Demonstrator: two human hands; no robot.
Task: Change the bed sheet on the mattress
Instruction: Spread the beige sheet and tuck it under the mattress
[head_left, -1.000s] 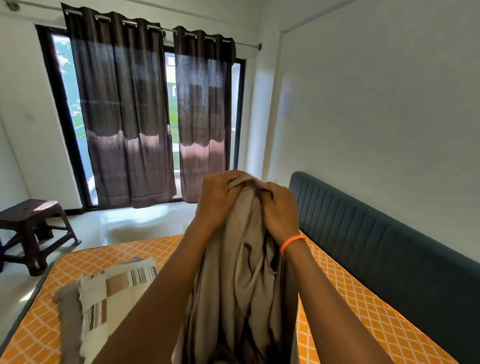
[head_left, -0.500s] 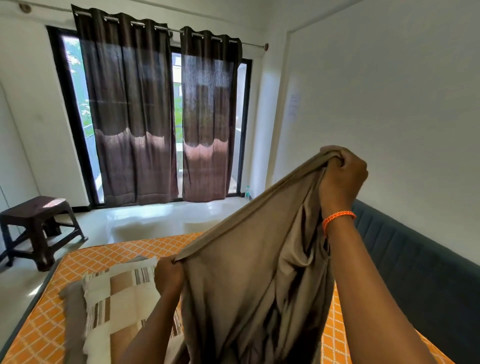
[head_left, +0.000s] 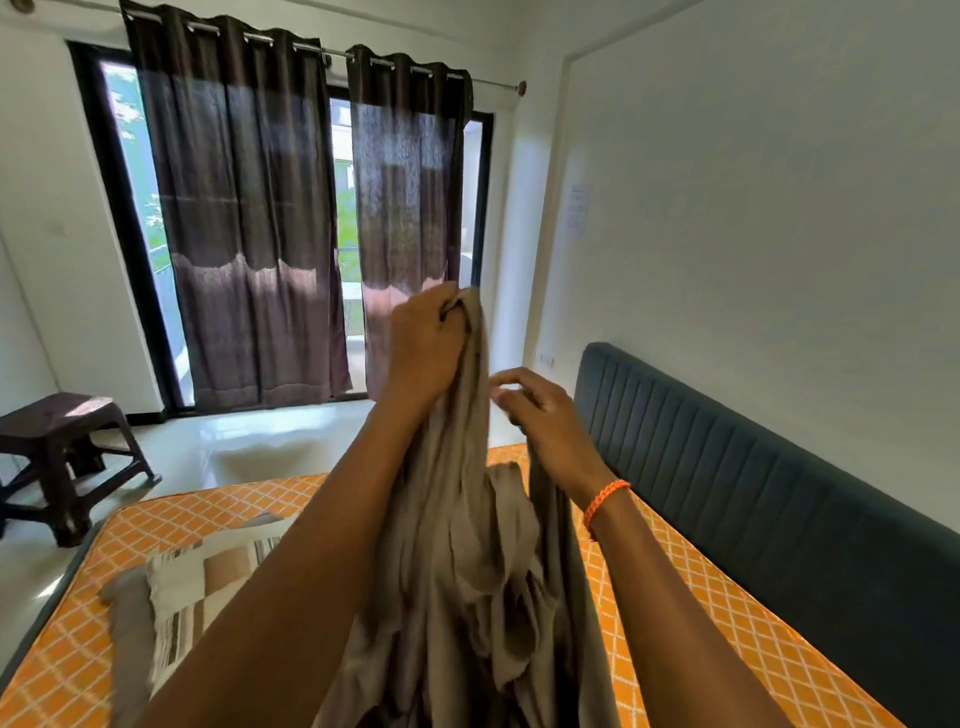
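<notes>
- Two hands are raised in front of me above the bed, with a beige sheet (head_left: 457, 545) hanging between the forearms
- My left hand (head_left: 426, 353) is the higher one; its fingers (head_left: 451, 304) are curled tight round the bunched top edge of the sheet, which I see poking out just above the knuckles
- My right hand (head_left: 545, 415) sits lower and just beside the cloth, on its right; the fingers (head_left: 511, 376) are spread and loosely bent, and I cannot tell whether the tips touch the fabric
- An orange braided band (head_left: 605, 499) circles the right wrist
- From the left hand's grip the sheet drops in long crumpled folds down to the bottom of my view, over the mattress (head_left: 727, 613), whose orange cover has a white lattice pattern and lies bare
- On the mattress to the left lies a folded striped cloth (head_left: 208, 582) in brown and cream, on top of a grey piece
- A dark padded headboard (head_left: 753, 499) runs along the right side against the white wall
- Brown curtains (head_left: 249, 223) hang over the glass doors ahead, and a dark stool (head_left: 62, 452) stands on the floor at the left
</notes>
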